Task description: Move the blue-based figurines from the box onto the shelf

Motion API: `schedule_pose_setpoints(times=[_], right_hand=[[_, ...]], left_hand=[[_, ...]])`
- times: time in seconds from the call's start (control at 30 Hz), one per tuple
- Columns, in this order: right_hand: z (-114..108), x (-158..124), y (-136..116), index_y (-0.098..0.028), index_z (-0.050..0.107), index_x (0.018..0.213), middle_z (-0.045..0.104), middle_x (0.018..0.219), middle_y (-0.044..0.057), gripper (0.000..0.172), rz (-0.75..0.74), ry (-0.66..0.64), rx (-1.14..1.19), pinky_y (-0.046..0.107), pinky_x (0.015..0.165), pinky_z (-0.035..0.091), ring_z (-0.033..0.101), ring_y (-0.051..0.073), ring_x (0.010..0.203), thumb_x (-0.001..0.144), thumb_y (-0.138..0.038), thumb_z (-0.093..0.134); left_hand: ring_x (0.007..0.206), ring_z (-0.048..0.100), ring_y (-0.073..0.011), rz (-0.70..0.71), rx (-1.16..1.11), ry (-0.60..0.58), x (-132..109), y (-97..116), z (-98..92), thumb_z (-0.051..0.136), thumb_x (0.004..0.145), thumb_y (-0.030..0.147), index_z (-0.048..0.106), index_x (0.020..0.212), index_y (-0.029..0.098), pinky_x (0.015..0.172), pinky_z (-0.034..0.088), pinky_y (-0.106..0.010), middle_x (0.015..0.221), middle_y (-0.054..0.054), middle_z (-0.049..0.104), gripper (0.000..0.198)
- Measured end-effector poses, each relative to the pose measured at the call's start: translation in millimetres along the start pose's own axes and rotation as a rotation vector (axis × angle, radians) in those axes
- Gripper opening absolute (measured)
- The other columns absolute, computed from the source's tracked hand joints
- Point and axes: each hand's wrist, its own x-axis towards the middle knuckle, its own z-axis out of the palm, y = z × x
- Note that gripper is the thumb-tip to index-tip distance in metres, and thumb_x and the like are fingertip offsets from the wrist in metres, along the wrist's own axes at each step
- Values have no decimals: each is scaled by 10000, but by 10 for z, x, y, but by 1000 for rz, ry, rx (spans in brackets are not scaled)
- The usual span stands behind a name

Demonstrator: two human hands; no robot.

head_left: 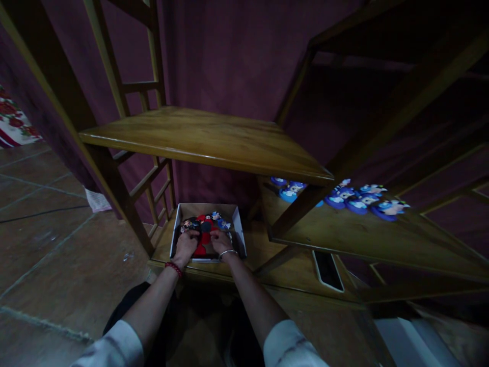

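Note:
A white open-topped box point(239, 232) stands on the low wooden shelf, with several small figurines inside. My left hand point(186, 244), a red bead bracelet at its wrist, reaches into the left part of the box with curled fingers. My right hand point(220, 241), wearing a pale bracelet, is in the right part, its fingers also bent. Between them lies a red figurine point(202, 244) with a dark round patch; the fingertips of both hands close on its sides. Dark figurines point(190, 223) lie behind my left hand, and a blue-and-white figurine point(220, 221) behind my right. My hands hide some of the contents.
Above the box juts a wooden shelf point(198, 133). Several blue-based figurines point(359, 203) stand on the shelf to the right. A dark, white-rimmed tray or box lid point(328, 270) lies on the lower shelf. Wooden posts point(298, 211) and a purple curtain point(229, 61) surround the space.

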Motion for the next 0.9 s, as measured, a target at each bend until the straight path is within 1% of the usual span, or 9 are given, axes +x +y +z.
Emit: schedule_pose_setpoints(times=[0.13, 0.27, 0.43, 0.53, 0.67, 0.8, 0.9], right_hand=[[0, -4, 2, -186, 609, 918, 654, 829, 19, 273, 22, 14, 15, 243, 679, 452, 593, 135, 729, 703, -191, 442], [25, 18, 34, -188, 610, 916, 653, 858, 14, 266, 31, 44, 53, 240, 676, 452, 595, 137, 751, 703, -208, 452], [46, 44, 57, -188, 608, 920, 654, 885, 20, 257, -15, 37, 69, 237, 713, 449, 591, 131, 788, 709, -195, 462], [48, 43, 54, -184, 610, 925, 653, 893, 25, 257, -41, 45, 70, 246, 733, 448, 591, 132, 800, 711, -186, 468], [18, 14, 25, -201, 626, 897, 654, 904, 23, 246, -27, 32, -3, 257, 754, 442, 590, 140, 818, 715, -162, 466], [-32, -30, -29, -199, 642, 876, 653, 929, 33, 253, -55, -12, -63, 250, 765, 435, 584, 155, 862, 706, -133, 467], [-40, -73, -61, -202, 645, 882, 650, 939, 33, 266, -64, 3, -73, 250, 767, 433, 581, 156, 869, 707, -131, 457]], left_hand=[[615, 583, -106, -3, -1, 13, -16, 29, -10, 496, 672, 112, 641, 886, 170, 605, 434, -197, 711, -29, 652, 265], [655, 591, -116, 19, 29, 1, -49, 73, -41, 487, 678, 107, 639, 899, 169, 635, 434, -204, 728, -36, 657, 275], [828, 590, -163, 99, 165, 16, -153, 182, -87, 462, 710, 126, 643, 897, 177, 760, 419, -241, 882, -74, 654, 265], [876, 582, -167, 141, 214, 5, -208, 258, -95, 452, 719, 114, 641, 899, 163, 808, 402, -237, 927, -82, 648, 265], [865, 586, -166, 170, 280, -40, -230, 282, -65, 442, 728, 112, 628, 931, 148, 795, 401, -233, 929, -93, 648, 277], [837, 592, -170, 279, 343, -143, -225, 231, -5, 436, 726, 103, 634, 884, 154, 758, 400, -225, 887, -104, 654, 258], [808, 600, -181, 336, 391, -173, -233, 212, 26, 424, 729, 90, 624, 879, 143, 711, 405, -231, 861, -125, 651, 256]])
